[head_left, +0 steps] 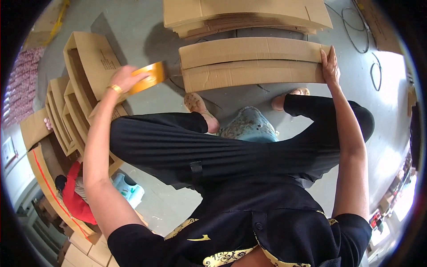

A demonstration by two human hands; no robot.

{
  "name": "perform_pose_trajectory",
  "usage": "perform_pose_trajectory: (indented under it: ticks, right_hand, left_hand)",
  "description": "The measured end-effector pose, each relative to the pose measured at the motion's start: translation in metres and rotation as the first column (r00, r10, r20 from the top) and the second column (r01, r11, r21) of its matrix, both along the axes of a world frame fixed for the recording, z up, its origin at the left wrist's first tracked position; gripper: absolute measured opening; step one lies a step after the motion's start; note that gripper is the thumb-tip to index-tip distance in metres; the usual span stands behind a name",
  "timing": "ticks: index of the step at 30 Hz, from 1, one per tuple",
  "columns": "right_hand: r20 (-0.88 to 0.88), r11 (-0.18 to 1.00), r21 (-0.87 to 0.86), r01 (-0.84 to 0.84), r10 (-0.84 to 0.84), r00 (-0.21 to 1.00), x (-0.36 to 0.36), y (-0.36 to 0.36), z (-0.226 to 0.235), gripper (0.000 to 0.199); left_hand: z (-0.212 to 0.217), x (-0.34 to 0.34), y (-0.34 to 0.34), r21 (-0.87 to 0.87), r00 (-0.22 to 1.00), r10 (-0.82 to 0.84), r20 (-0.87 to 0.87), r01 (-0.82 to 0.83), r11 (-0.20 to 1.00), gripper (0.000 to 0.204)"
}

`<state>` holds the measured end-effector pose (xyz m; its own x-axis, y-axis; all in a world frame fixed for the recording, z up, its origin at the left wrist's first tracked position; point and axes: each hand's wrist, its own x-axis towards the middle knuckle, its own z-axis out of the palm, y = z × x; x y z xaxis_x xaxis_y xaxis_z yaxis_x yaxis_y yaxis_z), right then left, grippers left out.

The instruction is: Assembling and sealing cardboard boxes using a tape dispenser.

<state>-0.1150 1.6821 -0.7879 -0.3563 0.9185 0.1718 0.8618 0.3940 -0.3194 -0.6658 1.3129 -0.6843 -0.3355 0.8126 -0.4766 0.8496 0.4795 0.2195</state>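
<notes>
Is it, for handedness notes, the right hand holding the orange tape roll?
No: the left hand holds the tape roll; the right hand touches the carton.

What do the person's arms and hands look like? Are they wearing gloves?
No gloves: the left hand and right hand are both bare. There's a shiny gold-coloured band around the left wrist, and I see none on the right. Short black sleeves leave both forearms uncovered.

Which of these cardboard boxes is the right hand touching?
The long box beyond the feet: the right hand is on its right end. That hand touches neither the cardboard stack beyond nor the open boxes at left.
</notes>
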Motion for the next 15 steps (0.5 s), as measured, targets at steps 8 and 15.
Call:
perform_pose_trajectory:
  ticks: [8,15]
  right_hand:
    - [0.029,0.98,-0.148,0.132,-0.129,0.991,-0.019,-0.007,0.014,0.073]
    - [-0.132,0.98,-0.183,0.084,-0.109,0.985,-0.02,-0.025,0.028,0.059]
  left_hand:
    - [-0.025,0.08,0.067,0.01,0.988,-0.038,-0.152,0.04,0.999,0.029]
    - [-0.124,0.019,0.052,0.082,0.863,-0.263,0.432,0.253,0.964,0.04]
